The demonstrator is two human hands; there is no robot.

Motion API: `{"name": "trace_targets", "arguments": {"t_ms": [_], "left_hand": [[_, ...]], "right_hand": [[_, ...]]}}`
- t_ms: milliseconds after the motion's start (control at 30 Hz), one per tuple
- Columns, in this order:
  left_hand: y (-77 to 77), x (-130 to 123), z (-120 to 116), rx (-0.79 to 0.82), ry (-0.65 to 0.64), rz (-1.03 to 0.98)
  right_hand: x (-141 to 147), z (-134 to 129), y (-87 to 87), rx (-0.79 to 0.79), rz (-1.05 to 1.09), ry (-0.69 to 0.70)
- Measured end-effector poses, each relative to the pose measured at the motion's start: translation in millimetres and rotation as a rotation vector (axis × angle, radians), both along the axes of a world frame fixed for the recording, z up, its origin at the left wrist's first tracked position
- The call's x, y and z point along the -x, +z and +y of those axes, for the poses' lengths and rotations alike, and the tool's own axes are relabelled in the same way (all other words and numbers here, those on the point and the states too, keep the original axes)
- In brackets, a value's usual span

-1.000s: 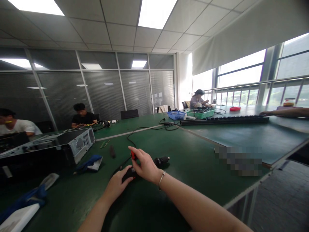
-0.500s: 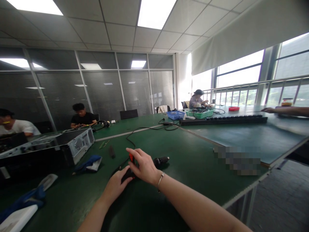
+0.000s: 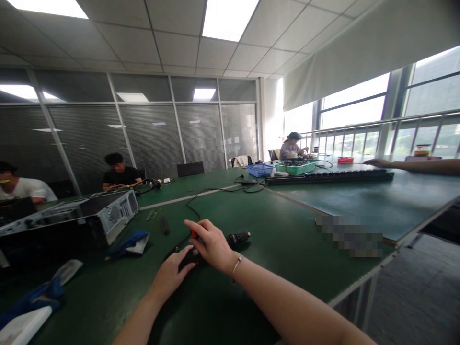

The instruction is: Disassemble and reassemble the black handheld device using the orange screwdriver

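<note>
A black electric drill with a ribbed nose and a silver tip lies low over the green table, its nose pointing right. My left hand is closed around its black rear part, thumb and fingers on either side. Over the drill's body lies my right hand, its fingers curled on it beside a red part; much of the drill is hidden underneath. A bracelet circles my right wrist. A black cord runs from behind my hands across the table.
On the left stand an open computer case and blue-and-white gloves. Farther back are a blue basket, a green basket and a long black strip. Several people sit around; one person's arm reaches in from the right.
My hands keep nearly the same hold on the drill. The view has shifted slightly. At the right, another person's arm has reached farther left over the table.
</note>
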State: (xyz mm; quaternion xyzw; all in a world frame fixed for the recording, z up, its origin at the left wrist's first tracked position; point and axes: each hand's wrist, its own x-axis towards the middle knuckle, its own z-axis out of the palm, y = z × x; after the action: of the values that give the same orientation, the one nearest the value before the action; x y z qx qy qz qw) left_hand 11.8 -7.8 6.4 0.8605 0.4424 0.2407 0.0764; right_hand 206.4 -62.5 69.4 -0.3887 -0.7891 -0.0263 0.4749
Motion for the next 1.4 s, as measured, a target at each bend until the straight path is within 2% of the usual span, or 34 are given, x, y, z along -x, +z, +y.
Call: {"name": "trace_targets", "arguments": {"t_ms": [200,367,567,733,900,1067,1267,1400], "left_hand": [[4.3,-0.5,-3.6,0.016,-0.028,-0.024],[4.4,-0.9,-2.8,0.015,-0.002,-0.005],[5.2,-0.4,-4.0,0.014,-0.017,-0.013],[5.5,3.2,-2.8,0.011,0.028,0.013],[1.4,9.8,2.0,0.006,0.034,0.018],[0.7,10.5,3.0,-0.007,0.031,0.011],[-1.0,11.2,4.9,-0.011,0.004,-0.009],[-4.0,12.6,6.6,-0.024,-0.008,-0.023]], "right_hand": [[0.5,-2.7,0.8,-0.027,-0.009,0.084],[0.7,-1.1,-0.1,-0.008,-0.043,-0.005],[0.7,-3.1,0.9,-0.019,-0.022,0.049],[1.0,-2.1,0.9,0.001,-0.014,0.002],[1.6,-2.4,0.0,-0.019,0.000,0.056],[1.4,-0.8,-1.8,0.000,0.004,0.008],[1.2,0.1,-3.0,-0.029,0.014,0.078],[1.9,-1.8,-2.2,-0.013,-0.005,0.031]]}}
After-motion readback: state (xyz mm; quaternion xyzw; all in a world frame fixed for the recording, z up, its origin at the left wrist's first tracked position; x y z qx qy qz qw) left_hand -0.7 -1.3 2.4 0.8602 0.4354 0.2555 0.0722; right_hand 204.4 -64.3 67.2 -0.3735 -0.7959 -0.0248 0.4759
